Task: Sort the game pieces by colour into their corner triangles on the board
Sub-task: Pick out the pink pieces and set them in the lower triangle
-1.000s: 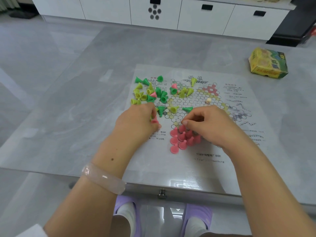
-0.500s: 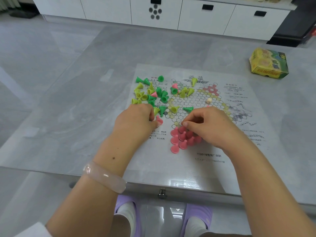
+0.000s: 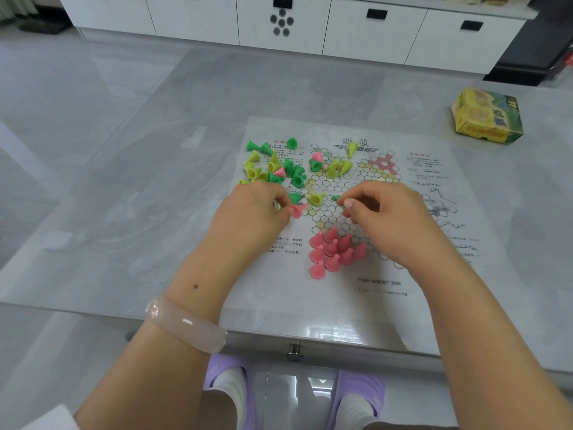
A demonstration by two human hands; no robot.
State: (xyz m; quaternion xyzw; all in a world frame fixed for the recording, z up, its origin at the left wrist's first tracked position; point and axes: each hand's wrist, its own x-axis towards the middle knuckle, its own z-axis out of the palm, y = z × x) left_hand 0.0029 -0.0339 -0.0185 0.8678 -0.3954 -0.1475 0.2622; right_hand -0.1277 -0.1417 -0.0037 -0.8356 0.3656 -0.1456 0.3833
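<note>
The left hand (image 3: pixel 251 212) pinches a pink piece (image 3: pixel 297 210) at the board's (image 3: pixel 350 197) left edge. The right hand (image 3: pixel 387 218), fingers curled, pinches a green piece (image 3: pixel 335 198) above the pink cluster (image 3: pixel 333 248).

Grey marble-look table (image 3: pixel 130 187) with a glossy top – soft glare patches across it, a small metal knob (image 3: pixel 294 352) on its near edge. Pale grey tiled floor (image 3: pixel 55 88), also shiny. Along the back, a run of white cabinets (image 3: pixel 372 32) with dark rectangular handles – one door has a cluster of round holes (image 3: pixel 281 22). Dark furniture (image 3: pixel 545 48) far right, unclear what.
</note>
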